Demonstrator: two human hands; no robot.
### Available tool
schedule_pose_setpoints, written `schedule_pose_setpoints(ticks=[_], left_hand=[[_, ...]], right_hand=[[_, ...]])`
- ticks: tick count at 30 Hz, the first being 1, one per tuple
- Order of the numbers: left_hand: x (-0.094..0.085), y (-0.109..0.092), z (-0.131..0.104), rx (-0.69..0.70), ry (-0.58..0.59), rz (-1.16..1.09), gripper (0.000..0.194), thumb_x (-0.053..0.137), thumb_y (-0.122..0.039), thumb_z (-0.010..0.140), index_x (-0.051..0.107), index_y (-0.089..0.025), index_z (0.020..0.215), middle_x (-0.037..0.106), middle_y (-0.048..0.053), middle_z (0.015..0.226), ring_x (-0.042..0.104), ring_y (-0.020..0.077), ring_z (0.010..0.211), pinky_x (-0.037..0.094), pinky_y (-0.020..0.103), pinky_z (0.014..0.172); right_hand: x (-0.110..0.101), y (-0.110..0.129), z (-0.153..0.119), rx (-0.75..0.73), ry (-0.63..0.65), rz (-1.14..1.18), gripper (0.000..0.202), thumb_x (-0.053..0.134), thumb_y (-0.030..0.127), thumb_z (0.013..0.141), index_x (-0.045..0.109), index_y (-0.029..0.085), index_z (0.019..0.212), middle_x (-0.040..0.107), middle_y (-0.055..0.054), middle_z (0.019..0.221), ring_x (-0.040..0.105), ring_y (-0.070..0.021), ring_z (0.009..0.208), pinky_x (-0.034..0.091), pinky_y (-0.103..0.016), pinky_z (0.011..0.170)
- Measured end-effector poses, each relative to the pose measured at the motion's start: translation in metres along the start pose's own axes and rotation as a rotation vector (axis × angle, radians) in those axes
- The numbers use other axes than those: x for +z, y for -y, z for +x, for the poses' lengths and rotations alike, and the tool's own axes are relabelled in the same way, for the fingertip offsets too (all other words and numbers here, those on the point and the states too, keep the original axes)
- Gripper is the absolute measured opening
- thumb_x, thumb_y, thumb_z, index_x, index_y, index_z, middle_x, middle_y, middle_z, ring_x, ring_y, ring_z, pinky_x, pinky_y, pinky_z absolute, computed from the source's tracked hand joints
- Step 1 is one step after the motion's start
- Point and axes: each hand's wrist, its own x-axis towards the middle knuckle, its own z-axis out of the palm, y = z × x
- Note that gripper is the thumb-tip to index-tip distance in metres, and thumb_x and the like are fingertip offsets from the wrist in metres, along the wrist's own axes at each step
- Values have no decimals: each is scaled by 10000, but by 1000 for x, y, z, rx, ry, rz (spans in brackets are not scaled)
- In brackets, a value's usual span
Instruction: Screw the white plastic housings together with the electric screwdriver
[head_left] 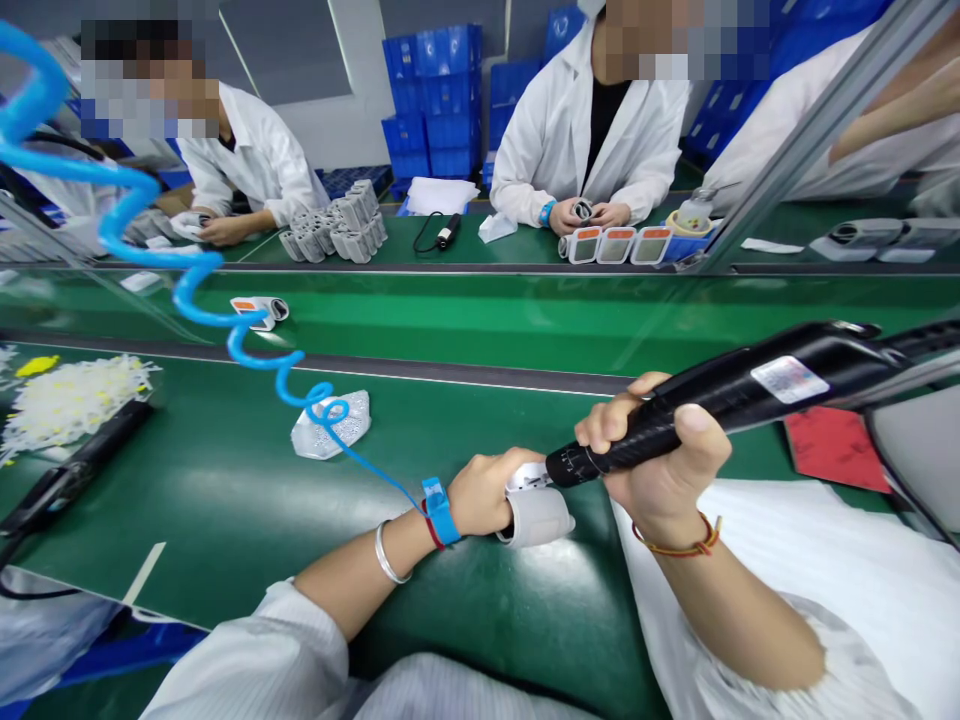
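My left hand (487, 492) is closed around a small device with a rolled light-grey cuff (538, 520), keeping it on the green bench; it looks like a wrist blood pressure monitor. In my right hand (667, 465) is a black electric screwdriver (720, 385), gripped along its body and tilted down to the left. Its tip meets the white housing (527, 478) of the device, and the exact contact point is hidden. A blue wrist strap (439, 510) on my left wrist joins a coiled blue cord (251, 345).
A second black screwdriver (82, 465) and a pile of small white parts (79, 400) lie at left. A clear plastic bag (332, 425) sits mid-bench. White sheeting (795, 560) and a red pad (836, 448) are at right. Beyond the green conveyor (450, 315), co-workers (592, 130) handle similar devices.
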Motion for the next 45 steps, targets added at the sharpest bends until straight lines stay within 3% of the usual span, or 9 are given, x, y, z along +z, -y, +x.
schedule_pose_setpoints(ticks=[8,19,28,35,45], left_hand=[[1,0,0,-4,8,3,379,542,-224,772,510,-211,1149,671,21,973,641,151,792,454,226,677],[0,1,0,12,0,11,379,536,-222,775,496,-214,1152,663,18,1001,641,156,820,454,231,680],[1,1,0,-5,-3,9,372,537,-229,780,498,-207,1149,672,22,983,642,150,794,452,227,671],[0,0,0,-12,4,12,366,543,-233,779,500,-201,1140,676,24,958,639,148,775,446,226,652],[1,2,0,-16,1,8,373,554,-232,773,495,-209,1141,666,23,975,638,154,799,453,237,682]], right_hand=[[-2,-5,-2,-22,-52,-12,258,591,361,744,517,232,955,484,49,506,429,-118,419,406,-267,457],[-5,-5,-2,15,-19,12,182,593,257,742,476,230,879,489,54,520,441,-115,444,410,-265,480],[-4,-6,-2,29,-46,10,208,604,276,729,459,226,869,487,58,514,442,-112,437,413,-261,476],[-5,-9,-2,2,-92,-5,280,605,292,741,463,228,973,482,60,529,448,-109,445,414,-258,479],[-5,-7,-2,42,-46,-4,228,620,279,726,449,230,868,484,62,524,447,-112,447,418,-265,487]])
